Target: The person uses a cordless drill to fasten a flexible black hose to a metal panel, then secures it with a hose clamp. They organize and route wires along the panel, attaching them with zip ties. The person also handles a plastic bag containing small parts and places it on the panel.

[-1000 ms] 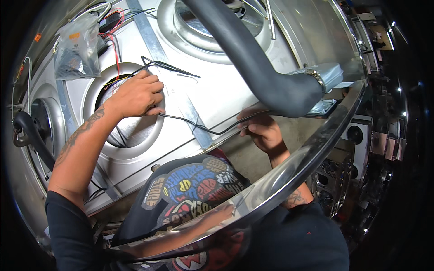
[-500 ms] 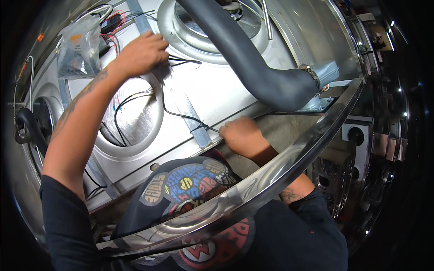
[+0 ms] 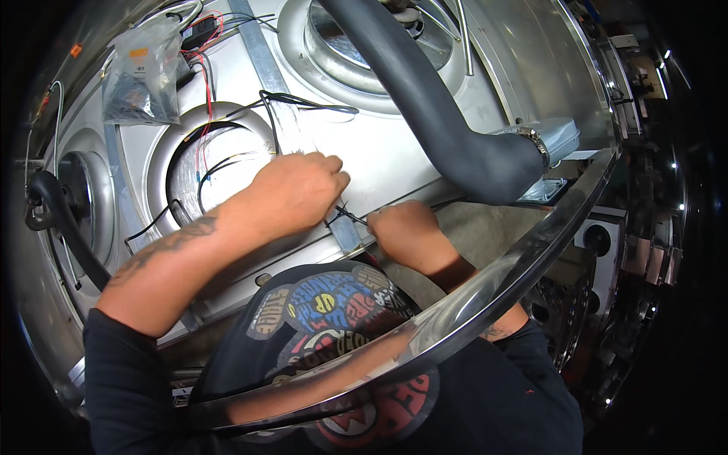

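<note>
My right hand (image 3: 407, 233) is closed on a thin black cable (image 3: 353, 217) near the lower edge of a white metal panel (image 3: 379, 155). Close to its left, my left hand (image 3: 299, 189) is curled into a closed shape over the panel; whatever its fingers hold is hidden. A tie or short crossing strand sits on the cable between the two hands, over a grey metal strip (image 3: 348, 236). Further up, a loop of black wire (image 3: 311, 102) lies on the panel and runs down behind my left hand.
A thick dark grey hose (image 3: 432, 114) crosses at the right, clamped to a pale grey fitting (image 3: 557, 140). A curved shiny metal rail (image 3: 455, 326) runs before my body. A clear plastic bag (image 3: 142, 80) lies at upper left, by red and black wires (image 3: 205, 72). A round opening (image 3: 171, 163) holds more wires.
My left hand has come down and right from the upper wires to beside my right hand. My right hand stays at the cable. The whole view has shifted slightly.
</note>
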A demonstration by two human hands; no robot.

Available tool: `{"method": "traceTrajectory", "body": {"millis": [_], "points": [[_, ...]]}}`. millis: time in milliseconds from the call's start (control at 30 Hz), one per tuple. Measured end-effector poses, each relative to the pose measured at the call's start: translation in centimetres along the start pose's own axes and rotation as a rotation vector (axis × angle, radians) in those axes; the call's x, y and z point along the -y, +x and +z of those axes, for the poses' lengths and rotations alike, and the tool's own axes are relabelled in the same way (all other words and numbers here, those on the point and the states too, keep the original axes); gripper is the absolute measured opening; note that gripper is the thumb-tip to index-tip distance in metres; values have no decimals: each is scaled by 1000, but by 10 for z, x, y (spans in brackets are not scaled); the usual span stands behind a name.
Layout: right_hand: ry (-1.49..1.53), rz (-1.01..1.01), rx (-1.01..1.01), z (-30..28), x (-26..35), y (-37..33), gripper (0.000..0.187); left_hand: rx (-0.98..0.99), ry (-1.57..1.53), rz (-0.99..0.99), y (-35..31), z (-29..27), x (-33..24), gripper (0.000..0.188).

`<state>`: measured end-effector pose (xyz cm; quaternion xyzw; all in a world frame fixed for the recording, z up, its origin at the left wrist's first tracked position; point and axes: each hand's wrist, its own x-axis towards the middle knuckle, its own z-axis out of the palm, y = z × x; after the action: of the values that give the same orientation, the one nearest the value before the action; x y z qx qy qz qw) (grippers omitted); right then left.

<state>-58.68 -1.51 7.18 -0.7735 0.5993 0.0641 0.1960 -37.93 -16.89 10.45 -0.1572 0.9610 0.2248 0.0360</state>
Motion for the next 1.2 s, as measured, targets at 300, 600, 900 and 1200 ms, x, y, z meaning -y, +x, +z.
{"method": "traceTrajectory", "body": {"millis": [300,600,900,1200], "points": [[-26,-133,-131,16,20,-3,12,-187,-402,47,7,73,-5,18],[79,-105,-282,29,26,-8,22,-222,-252,3,12,76,8,20],[-38,-75,-109,15,29,-15,30,-203,-172,466,-11,65,3,14],[171,-87,-190,25,20,-7,20,-147,-46,555,-40,87,23,8]]}}
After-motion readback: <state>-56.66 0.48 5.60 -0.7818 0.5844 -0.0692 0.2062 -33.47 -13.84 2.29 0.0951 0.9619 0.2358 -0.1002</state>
